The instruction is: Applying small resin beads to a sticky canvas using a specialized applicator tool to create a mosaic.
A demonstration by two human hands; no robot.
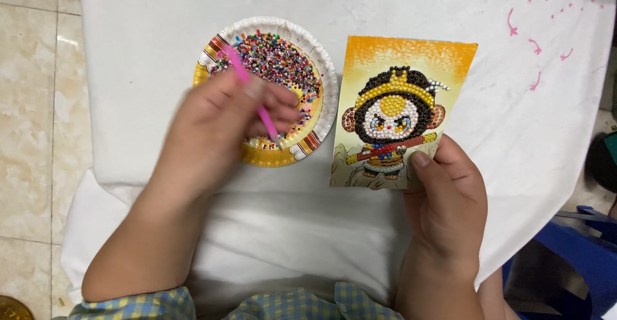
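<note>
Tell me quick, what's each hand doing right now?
Left hand: closed on a pink pen, tip over the paper plate of beads.
Right hand: holding the bead picture card by its lower corner.

Pink is seen on the thin applicator pen (250, 91). The paper plate (321, 111) is rimmed in white, with a yellow band and brown-and-red striped patches. Beads (276, 59) in the plate are mixed: red, pink, green, black, white.

The diamond-painting card (402, 111) is shaded orange at top, fading to pale yellow and grey-green below. Its monkey figure is worked in black, yellow, white and brown dots, with a red staff tipped in yellow.

The cloth (385, 5) is white, marked with pink branch-like strokes at one corner. Sleeves (154, 304) are checked blue and yellow. The floor tiles (32, 101) are mottled beige.
</note>
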